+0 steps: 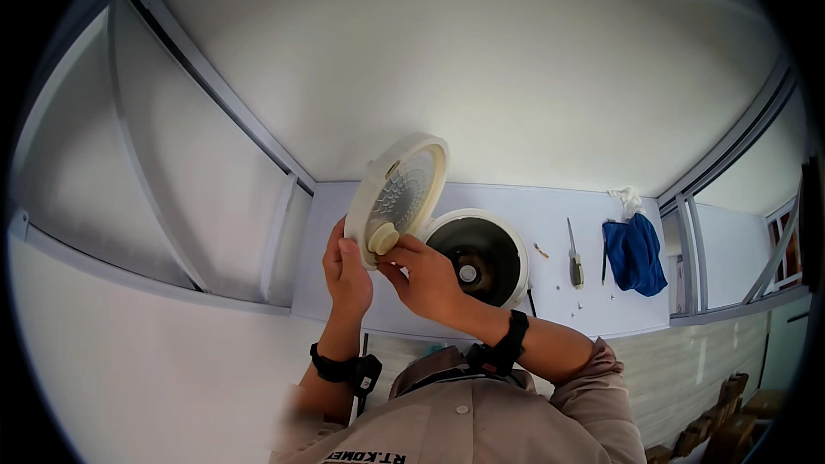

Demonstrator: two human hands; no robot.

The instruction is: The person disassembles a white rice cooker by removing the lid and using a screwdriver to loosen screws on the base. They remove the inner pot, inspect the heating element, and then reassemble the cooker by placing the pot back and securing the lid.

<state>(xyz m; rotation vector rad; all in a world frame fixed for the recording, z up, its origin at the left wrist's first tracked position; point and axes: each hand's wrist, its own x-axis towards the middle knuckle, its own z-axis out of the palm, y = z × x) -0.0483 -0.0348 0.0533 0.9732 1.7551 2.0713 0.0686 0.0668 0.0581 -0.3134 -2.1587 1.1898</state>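
A white rice cooker (519,241) stands on the table, its dark inside in view with a round metal piece at the bottom. Its raised lid (397,193) tilts up on the left, showing a dimpled metal inner plate. My left hand (347,271) grips the lid's outer edge. On the lid's lower inner side sits a cream round cap (383,239). The fingers of my right hand (423,277) are pinched together just below that cap, at the lid's rim; whatever they hold, if anything, is hidden.
Right of the cooker, a screwdriver (575,262) lies on the white table (550,199) near several tiny screws and a small brownish piece (540,250). Farther right are a thin dark rod (604,253), a blue cloth bag (636,255) and crumpled white material (628,199). Framed panels flank the table.
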